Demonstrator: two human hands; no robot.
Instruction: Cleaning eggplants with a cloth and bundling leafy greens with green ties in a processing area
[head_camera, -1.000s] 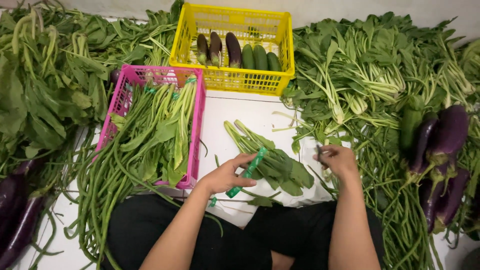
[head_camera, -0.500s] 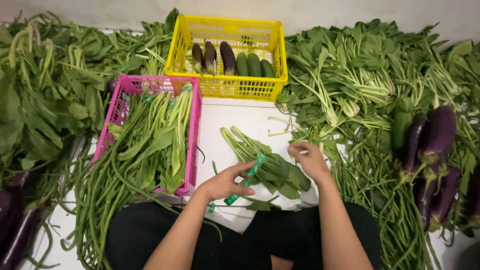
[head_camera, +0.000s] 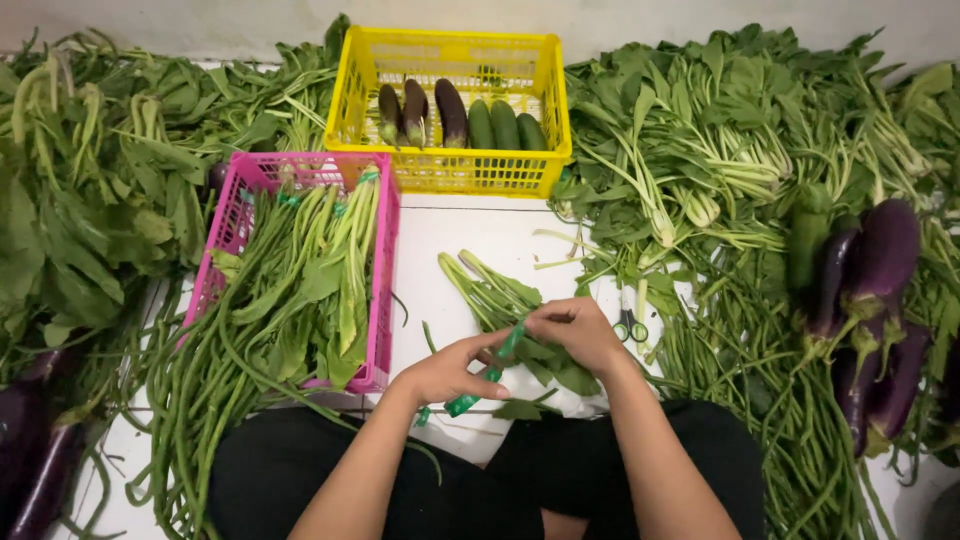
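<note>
Now, hands: your left hand (head_camera: 445, 372) and right hand (head_camera: 573, 333) meet over the bundle of greens (head_camera: 520, 325), just in front of your lap.
Left fingers: closed around a green tape strip (head_camera: 487, 375), whose lower end hangs below the hand toward your knee.
Right fingers: pinched together on the upper end of the same strip, resting on the bundle's leaves.
Bundle: it lies on the white floor (head_camera: 450, 235), stems pointing away from you toward the yellow crate (head_camera: 452, 170), leaves toward you.
Pink crate (head_camera: 383, 290): left of the bundle, filled with leafy stalks; its right wall stands near your left hand, with a narrow strip of bare floor between.
Yellow crate: beyond the bundle, holding dark eggplants and green cucumbers; its front wall edges the far side of the bare floor.
Open room: the widest bare floor lies between the bundle's stems and the yellow crate.
Right of the bundle: a pile of leafy greens (head_camera: 720, 130) and long beans (head_camera: 760, 400) crowds in close; small scissors (head_camera: 630, 325) lie just beside your right hand at the pile's edge.
Farther right: purple eggplants (head_camera: 880, 260) rest on the beans, well apart from the bundle.
Left of the pink crate: more greens (head_camera: 90, 190) and long beans spill over the floor.
</note>
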